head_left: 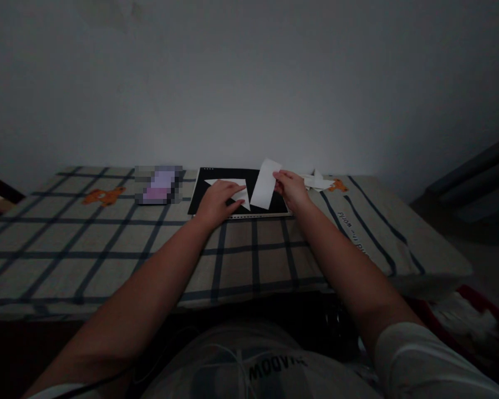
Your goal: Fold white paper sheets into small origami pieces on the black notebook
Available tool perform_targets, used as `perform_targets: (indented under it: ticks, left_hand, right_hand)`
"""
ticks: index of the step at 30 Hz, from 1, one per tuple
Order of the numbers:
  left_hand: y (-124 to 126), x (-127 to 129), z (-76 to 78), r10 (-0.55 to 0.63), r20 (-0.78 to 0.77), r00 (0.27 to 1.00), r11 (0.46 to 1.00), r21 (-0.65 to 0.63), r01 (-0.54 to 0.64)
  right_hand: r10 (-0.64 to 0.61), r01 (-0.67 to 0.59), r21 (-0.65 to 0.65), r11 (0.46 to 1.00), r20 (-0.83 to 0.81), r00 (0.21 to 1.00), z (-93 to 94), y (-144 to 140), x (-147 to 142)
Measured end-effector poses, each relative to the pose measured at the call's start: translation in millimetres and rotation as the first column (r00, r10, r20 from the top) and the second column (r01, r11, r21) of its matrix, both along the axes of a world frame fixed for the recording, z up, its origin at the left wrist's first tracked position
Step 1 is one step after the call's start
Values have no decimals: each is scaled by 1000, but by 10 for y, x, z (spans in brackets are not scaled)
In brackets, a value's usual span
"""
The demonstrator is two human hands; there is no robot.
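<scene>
A black board lies on the far part of a plaid-covered table. A white folded paper shape lies on the board, and my left hand rests flat on its lower part. My right hand holds a white rectangular paper strip by its right edge, tilted up above the board's right side. Both arms reach forward from the near edge.
Small white folded paper pieces lie to the right of the board. A blurred purple object sits to its left. Orange bear prints mark the cloth. A plain wall stands behind the table. Red fabric lies at the lower right.
</scene>
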State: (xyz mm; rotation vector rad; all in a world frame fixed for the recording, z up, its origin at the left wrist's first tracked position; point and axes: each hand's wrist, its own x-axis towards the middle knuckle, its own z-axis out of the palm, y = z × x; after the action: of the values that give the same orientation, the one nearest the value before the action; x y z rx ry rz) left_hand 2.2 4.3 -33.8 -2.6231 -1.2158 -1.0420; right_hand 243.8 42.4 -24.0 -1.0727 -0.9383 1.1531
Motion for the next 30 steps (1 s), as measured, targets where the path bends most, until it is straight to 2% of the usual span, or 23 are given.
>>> perform_targets:
  ticks: [11, 18, 24, 27, 30]
  left_hand:
    - [-18, 31, -5, -144, -91, 985, 988, 43, 148]
    - [-74, 71, 51, -130, -136, 982, 991, 26, 135]
    - [-105, 63, 55, -121, 34, 992, 990, 76, 118]
    - [-86, 47, 27, -75, 183, 980, 994, 86, 60]
    - [-60, 39, 4, -32, 320, 947, 999, 43, 19]
  right_hand:
    - [63, -63, -9, 998, 0, 998, -82, 59, -14]
    - [96, -95, -29, 995, 78, 992, -97, 43, -33]
    - [173, -166, -61, 984, 139, 975, -90, -10, -93]
    - [264, -256, -66, 964, 176, 948, -95, -47, -133]
    - [379, -372, -70, 925, 192, 905, -97, -83, -167]
